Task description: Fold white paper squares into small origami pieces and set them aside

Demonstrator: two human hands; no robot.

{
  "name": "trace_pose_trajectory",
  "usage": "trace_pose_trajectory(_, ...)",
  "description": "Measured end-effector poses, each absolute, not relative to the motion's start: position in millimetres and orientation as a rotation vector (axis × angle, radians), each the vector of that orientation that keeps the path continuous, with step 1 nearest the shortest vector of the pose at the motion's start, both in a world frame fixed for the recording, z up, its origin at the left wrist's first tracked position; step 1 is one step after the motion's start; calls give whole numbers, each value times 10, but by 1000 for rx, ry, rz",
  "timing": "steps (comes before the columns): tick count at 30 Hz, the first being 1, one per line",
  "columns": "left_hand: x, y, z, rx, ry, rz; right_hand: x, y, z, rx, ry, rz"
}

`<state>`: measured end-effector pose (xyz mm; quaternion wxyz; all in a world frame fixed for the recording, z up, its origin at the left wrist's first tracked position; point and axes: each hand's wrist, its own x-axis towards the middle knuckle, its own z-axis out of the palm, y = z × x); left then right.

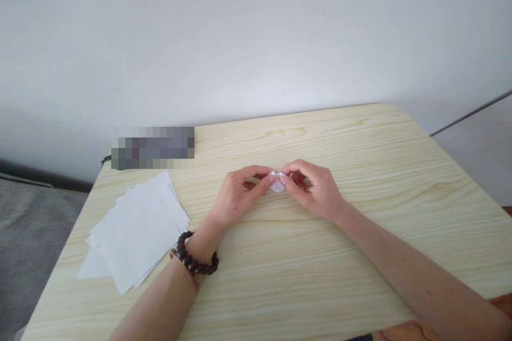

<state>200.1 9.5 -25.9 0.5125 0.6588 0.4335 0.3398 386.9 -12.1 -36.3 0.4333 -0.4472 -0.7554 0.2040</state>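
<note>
Between my two hands, over the middle of the table, is a small piece of folded white paper (277, 185). My left hand (245, 192) pinches its left side between thumb and fingers. On the opposite side, my right hand (312, 186) grips the paper the same way, thumb toward me. Both thumbs lie close together on its near face, and the fingertips behind are partly hidden. Dark beads (192, 261) circle my left wrist, beside a thin reddish-brown band.
A loose, fanned stack of white paper sheets (138, 229) lies at the left of the pale wood-grain table (360, 277). Behind it, near the wall (256, 37), sits a dark blurred-out object (160, 146). At the bottom right is a brown wooden edge (408, 330).
</note>
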Motion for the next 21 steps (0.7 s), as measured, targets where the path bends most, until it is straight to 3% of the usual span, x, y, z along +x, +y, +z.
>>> trace_pose_trajectory(11, 2031, 63, -211, 1638, 1090, 850, 3853, -111, -363, -1154, -1934, 513)
trace_pose_trajectory(21, 2010, 116, -282, 1362, 1067, 961, 3889, -72, -322, -1228, -1961, 708)
